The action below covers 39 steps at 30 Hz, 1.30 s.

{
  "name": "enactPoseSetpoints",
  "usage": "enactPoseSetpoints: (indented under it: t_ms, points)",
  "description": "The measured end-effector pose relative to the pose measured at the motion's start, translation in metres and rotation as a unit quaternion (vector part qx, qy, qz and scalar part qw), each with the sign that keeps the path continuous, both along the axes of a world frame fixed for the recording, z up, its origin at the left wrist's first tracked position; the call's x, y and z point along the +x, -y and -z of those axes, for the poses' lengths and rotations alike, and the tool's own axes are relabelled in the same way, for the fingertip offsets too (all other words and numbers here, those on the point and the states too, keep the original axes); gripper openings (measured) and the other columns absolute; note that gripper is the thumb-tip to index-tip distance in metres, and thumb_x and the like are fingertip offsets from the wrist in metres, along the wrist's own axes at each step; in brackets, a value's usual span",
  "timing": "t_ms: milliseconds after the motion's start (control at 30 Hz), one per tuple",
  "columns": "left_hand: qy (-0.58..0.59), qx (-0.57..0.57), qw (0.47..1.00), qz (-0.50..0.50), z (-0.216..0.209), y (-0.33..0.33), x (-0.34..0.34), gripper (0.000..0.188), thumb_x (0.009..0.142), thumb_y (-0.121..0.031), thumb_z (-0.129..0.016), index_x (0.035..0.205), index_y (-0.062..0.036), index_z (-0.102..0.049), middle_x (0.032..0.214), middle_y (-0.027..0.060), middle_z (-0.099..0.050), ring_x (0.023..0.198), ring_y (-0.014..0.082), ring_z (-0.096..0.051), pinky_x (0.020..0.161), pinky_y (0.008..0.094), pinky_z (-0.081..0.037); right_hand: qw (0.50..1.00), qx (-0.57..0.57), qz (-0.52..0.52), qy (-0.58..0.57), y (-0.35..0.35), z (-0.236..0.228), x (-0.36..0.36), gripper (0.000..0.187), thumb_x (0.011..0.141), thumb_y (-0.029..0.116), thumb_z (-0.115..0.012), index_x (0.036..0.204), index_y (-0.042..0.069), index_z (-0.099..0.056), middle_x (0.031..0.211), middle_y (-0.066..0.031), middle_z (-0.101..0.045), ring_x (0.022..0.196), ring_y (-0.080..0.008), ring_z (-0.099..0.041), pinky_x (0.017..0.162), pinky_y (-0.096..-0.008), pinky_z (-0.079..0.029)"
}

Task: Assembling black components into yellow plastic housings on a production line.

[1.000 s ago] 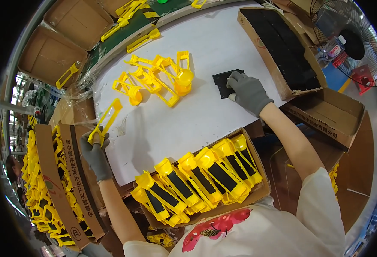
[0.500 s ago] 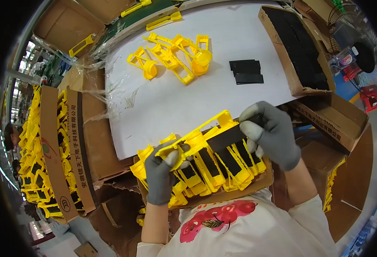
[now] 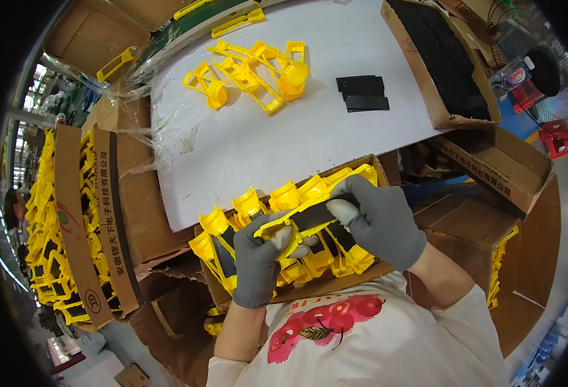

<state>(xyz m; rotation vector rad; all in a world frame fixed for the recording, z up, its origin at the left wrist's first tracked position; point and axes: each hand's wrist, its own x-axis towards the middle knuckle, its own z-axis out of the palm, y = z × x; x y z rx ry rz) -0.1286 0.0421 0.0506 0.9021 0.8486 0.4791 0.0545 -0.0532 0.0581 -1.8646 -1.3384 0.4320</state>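
Note:
My left hand, in a grey glove, is closed round the left end of a yellow plastic frame. A flat black strip lies along the inside of that frame. My right hand, gloved too, grips the strip's right end, thumb pressed on it at the frame's far end. Right below both hands stands an open cardboard box full of yellow frames, several with black strips in them. My fingers hide part of the held frame.
On the white tabletop lie a heap of yellow frames and a small stack of black strips. A carton of black strips stands at the far right, near a fan. Another carton, heaped with yellow frames, is at left.
The black strip has gone from slanting above the frame to lying along it. My right hand has moved left and down, closer to my left hand. The view has shifted slightly.

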Motion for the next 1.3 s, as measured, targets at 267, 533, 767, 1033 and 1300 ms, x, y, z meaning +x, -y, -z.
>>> enactPoseSetpoints:
  t_ms: [267,533,767,1033,1300]
  points:
    - [-0.082,0.054,0.993,0.062,-0.021,0.006,0.005,0.023,0.086,0.002,-0.064,0.109,0.0081,-0.063,0.090,0.0145,-0.068,0.073,0.0200,-0.069,0.064,0.0256,-0.058,0.986,-0.014,0.120,0.110,0.032,0.002,0.001,0.060,0.074,0.057,-0.072,0.110,0.012,-0.056,0.063,-0.0034,-0.055,0.057,-0.0222,-0.060,0.053,-0.0348,-0.050]
    - [-0.062,-0.033,0.982,0.175,-0.005,0.022,-0.026,0.023,0.085,0.006,-0.065,0.108,0.0084,-0.064,0.093,0.0157,-0.069,0.079,0.0198,-0.070,0.070,0.0280,-0.058,0.986,-0.095,-0.079,-0.115,0.073,0.018,-0.002,0.020,0.079,0.020,-0.076,0.092,0.007,-0.068,0.076,-0.0079,-0.068,0.066,-0.0244,-0.067,0.061,-0.0317,-0.053]
    - [-0.210,-0.018,0.963,0.170,-0.022,0.016,-0.020,0.035,0.082,0.002,-0.070,0.114,-0.0016,-0.058,0.087,0.0052,-0.062,0.072,0.0130,-0.066,0.059,0.0230,-0.054,0.996,-0.073,-0.045,-0.008,0.085,0.039,-0.023,0.031,0.077,0.040,-0.075,0.089,0.013,-0.064,0.071,-0.0065,-0.065,0.059,-0.0247,-0.064,0.052,-0.0346,-0.050]
    - [-0.238,0.258,0.907,0.232,-0.042,-0.088,-0.045,0.056,0.073,-0.004,-0.075,0.125,-0.0056,-0.053,0.095,0.0072,-0.064,0.080,0.0161,-0.062,0.071,0.0292,-0.051,0.978,-0.178,-0.062,-0.093,0.058,0.007,-0.009,0.055,0.071,0.038,-0.077,0.118,0.013,-0.062,0.063,-0.0054,-0.061,0.055,-0.0200,-0.062,0.054,-0.0297,-0.050]
    - [-0.464,0.544,0.667,0.212,-0.027,-0.185,0.016,0.049,0.074,-0.043,-0.076,0.106,-0.0070,-0.069,0.077,0.0130,-0.070,0.072,0.0297,-0.068,0.069,0.0376,-0.052,0.984,-0.123,0.043,-0.119,0.042,0.013,0.032,0.048,0.074,0.032,-0.074,0.113,0.005,-0.064,0.063,-0.0052,-0.061,0.053,-0.0105,-0.056,0.053,-0.0235,-0.044]
